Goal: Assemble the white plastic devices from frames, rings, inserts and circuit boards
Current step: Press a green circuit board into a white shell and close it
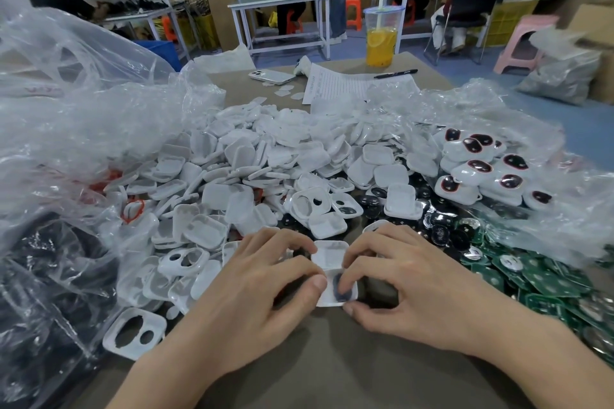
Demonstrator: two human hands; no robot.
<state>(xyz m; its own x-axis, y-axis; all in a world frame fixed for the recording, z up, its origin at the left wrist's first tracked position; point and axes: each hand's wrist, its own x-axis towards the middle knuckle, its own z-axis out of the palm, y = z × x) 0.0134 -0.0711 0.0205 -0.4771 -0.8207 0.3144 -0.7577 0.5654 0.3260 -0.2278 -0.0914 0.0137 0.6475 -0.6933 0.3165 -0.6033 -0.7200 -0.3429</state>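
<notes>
Both hands hold one white plastic frame low over the brown table, just in front of me. My left hand grips its left side, thumb on the near edge. My right hand pinches its right side, fingertips on a dark insert seated in the frame's near half. Behind the hands lies a big heap of white frames. Dark shiny inserts and green circuit boards lie to the right. Finished white devices with dark windows sit on plastic at the right.
A loose white frame with two holes lies near left. Crumpled clear plastic bags rise on the left and right. Farther back stand a cup of orange drink, a phone, a paper sheet and a pen.
</notes>
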